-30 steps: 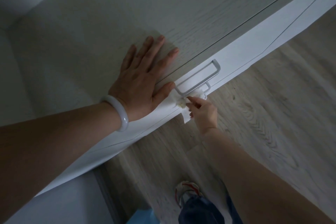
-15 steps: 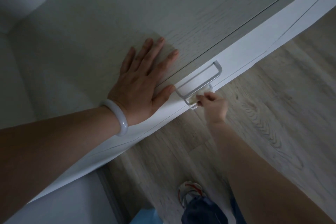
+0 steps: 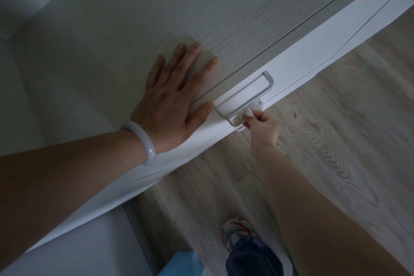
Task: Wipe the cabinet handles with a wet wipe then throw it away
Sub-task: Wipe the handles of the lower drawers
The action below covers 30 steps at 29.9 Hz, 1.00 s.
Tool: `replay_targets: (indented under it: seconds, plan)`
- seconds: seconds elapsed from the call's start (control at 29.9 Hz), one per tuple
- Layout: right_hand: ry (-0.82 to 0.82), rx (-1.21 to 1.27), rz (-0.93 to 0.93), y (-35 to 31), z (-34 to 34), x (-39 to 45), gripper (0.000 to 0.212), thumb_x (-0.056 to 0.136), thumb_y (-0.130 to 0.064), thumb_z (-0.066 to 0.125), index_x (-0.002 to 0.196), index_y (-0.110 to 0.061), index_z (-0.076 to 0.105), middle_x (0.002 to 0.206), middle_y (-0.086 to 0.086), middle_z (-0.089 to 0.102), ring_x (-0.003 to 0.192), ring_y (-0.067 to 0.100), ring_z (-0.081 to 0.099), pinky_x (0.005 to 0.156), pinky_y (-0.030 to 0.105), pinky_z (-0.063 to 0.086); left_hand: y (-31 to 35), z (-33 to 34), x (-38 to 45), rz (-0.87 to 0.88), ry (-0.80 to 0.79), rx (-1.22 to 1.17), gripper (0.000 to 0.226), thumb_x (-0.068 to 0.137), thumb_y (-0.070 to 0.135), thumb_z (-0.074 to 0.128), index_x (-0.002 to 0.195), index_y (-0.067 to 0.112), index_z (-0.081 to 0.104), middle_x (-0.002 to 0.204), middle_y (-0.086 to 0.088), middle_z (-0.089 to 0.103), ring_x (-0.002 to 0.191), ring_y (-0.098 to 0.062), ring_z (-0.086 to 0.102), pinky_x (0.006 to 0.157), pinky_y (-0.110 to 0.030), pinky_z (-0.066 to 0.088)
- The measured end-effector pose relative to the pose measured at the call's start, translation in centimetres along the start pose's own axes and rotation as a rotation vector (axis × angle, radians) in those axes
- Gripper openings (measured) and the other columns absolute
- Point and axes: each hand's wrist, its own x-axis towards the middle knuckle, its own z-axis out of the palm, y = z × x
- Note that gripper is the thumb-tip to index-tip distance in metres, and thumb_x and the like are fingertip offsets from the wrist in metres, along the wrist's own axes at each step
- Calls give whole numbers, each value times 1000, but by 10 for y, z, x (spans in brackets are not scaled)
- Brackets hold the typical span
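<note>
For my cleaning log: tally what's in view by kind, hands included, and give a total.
Hands: 2, left hand flat on the cabinet top, right hand pinching the wipe
Cabinet handles: 1
Wet wipes: 1
Bracelets: 1
Shoes: 1
Total: 6

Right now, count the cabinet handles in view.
1: the metal handle on the white cabinet front, where the right hand presses the wet wipe. Others may lie outside the frame.

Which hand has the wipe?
The right hand, pinching the wipe against the handle. The left hand, the one with the bangle, lies flat and open on the cabinet top.
</note>
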Motion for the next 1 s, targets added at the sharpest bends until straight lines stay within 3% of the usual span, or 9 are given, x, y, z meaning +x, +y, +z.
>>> replay_targets:
  seconds: [0.1, 0.17, 0.37, 0.43, 0.5, 0.57, 0.67, 0.77, 1.0]
  plan:
    - [50, 87, 82, 5, 12, -11, 17, 78, 3, 72, 79, -11, 62, 83, 5, 68, 79, 18, 67, 80, 31, 58, 0, -1, 0, -7, 0, -1, 65, 93, 52, 25, 152, 26, 15, 161, -7, 7, 149, -25, 5, 118, -50, 11]
    - [35, 125, 147, 3, 12, -9, 23, 78, 4, 72, 89, -10, 57, 87, 3, 64, 77, 14, 64, 80, 30, 56, 0, -1, 0, -6, -1, -4, 65, 93, 51, 26, 152, 26, 15, 161, -7, 8, 149, -26, 5, 118, -51, 12]
    - [-251, -34, 205, 4, -14, 9, 63, 67, 9, 59, 124, -16, 49, 114, 7, 61, 105, 21, 59, 89, 36, 51, 0, -2, 1, 2, -1, -3, 65, 93, 50, 26, 151, 25, 17, 160, -8, 9, 148, -27, 7, 117, -52, 13]
    - [-341, 93, 266, 3, -23, 9, 57, 76, 10, 53, 127, -13, 50, 111, 6, 63, 102, 19, 58, 85, 33, 46, 0, -2, 1, 1, -1, -3, 65, 93, 51, 26, 151, 24, 17, 160, -8, 9, 148, -27, 7, 117, -52, 13]
    - [-398, 189, 287, 3, -27, 6, 38, 87, -4, 56, 124, -14, 56, 111, 3, 66, 102, 18, 59, 87, 34, 44, 0, -2, 0, 1, 0, 1, 65, 93, 51, 26, 151, 24, 17, 160, -8, 9, 148, -27, 7, 117, -52, 13]
    - [-356, 236, 288, 4, -22, 5, 30, 93, -15, 58, 123, -13, 58, 114, 5, 66, 104, 21, 61, 89, 37, 49, 0, -2, 0, 3, 3, 6, 64, 93, 50, 27, 151, 24, 17, 160, -8, 9, 148, -27, 7, 117, -52, 13]
    - [-259, 294, 237, 4, -8, 1, 21, 95, -14, 57, 114, -8, 62, 110, 8, 68, 99, 23, 64, 93, 38, 52, 1, -2, 1, 4, 4, 6, 65, 93, 50, 27, 152, 24, 17, 160, -8, 9, 148, -27, 7, 117, -52, 13]
    - [-213, 268, 188, 6, 4, -7, 9, 95, -12, 57, 95, -12, 66, 97, 5, 70, 93, 21, 66, 92, 37, 53, 1, -1, 1, 6, 5, 1, 65, 93, 50, 27, 152, 24, 17, 160, -8, 9, 148, -27, 7, 117, -52, 13]
    - [-212, 66, 183, 21, 19, -18, 9, 93, -18, 61, 85, -18, 66, 94, 4, 71, 95, 23, 67, 94, 40, 53, 2, -2, 1, 0, 6, 10, 65, 94, 52, 24, 152, 23, 17, 160, -9, 10, 148, -27, 6, 117, -53, 14]
